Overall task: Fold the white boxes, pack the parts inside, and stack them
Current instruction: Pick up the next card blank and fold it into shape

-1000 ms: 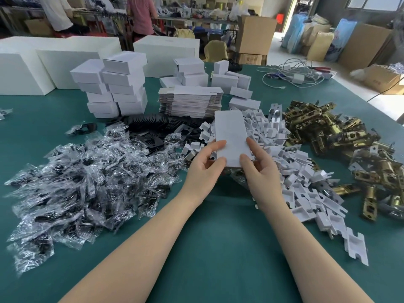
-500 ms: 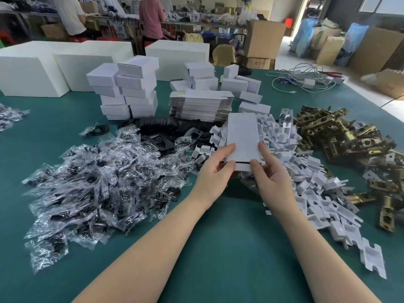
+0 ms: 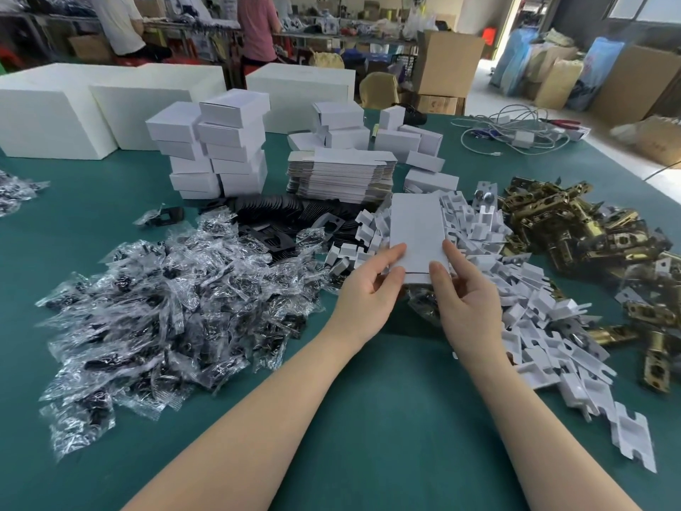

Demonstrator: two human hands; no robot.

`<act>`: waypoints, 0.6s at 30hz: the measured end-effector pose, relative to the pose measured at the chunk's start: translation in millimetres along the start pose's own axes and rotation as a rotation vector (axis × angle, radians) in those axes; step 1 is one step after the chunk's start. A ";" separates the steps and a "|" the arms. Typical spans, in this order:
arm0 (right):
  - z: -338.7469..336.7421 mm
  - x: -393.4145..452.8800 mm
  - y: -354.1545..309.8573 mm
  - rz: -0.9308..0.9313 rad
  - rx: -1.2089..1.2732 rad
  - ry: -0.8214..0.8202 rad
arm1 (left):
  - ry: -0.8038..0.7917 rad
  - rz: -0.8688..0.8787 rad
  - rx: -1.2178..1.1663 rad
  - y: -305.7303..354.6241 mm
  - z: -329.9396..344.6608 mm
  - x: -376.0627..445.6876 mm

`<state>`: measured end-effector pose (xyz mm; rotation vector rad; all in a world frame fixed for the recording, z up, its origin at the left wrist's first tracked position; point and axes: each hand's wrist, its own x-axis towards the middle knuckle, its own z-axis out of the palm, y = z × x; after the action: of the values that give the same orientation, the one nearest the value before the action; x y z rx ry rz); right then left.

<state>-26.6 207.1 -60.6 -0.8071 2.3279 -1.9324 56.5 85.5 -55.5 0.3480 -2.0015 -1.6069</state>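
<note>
**Flat white carton held over the parts table**

Green felt covers the wide worktable (image 3: pixel 368 418), and behind it a cluttered workshop shows brown cardboard cartons (image 3: pixel 447 64) and two people standing at a far bench.

Both hands hold one flat, unfolded white cardboard box blank (image 3: pixel 414 234) above the middle of the table. The left hand (image 3: pixel 368 293) pinches the blank's near left corner, thumb on top and fingers curled beneath. The right hand (image 3: pixel 466 300) grips the near right edge in the same way, thumb lying on the upper face. The blank's far end points away from the person, and a dark slit shows along its near edge where the layers part slightly.

Beneath and to the right of the blank spreads a heap of small white plastic inserts (image 3: pixel 545 326). Further right lies a pile of brass-coloured metal latch parts (image 3: pixel 597 230). To the left is a broad heap of clear plastic packets holding dark pieces (image 3: pixel 154 307), with a row of flat black plates (image 3: pixel 287 215) behind it. A stack of flat white box blanks (image 3: pixel 341 175) sits beyond, beside two columns of folded small white boxes (image 3: pixel 217 149). Large white blocks (image 3: pixel 55 112) stand at the far left, and a tangle of pale cables (image 3: pixel 516 136) lies at the far right.
</note>
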 end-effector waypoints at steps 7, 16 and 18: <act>-0.1 -5.4 -8.0 -0.059 0.006 0.092 | 0.014 0.035 0.084 -2.8 3.6 0.0; 2.9 -6.4 -10.8 -0.051 0.016 -0.024 | 0.124 0.015 0.059 3.6 0.4 -0.8; 2.4 -6.4 -11.3 -0.061 0.046 0.010 | 0.128 0.016 0.066 3.4 0.9 -1.5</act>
<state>-16.0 206.2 -52.8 -0.8771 2.2813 -2.0100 57.7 88.0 -52.8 0.4470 -1.9589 -1.4732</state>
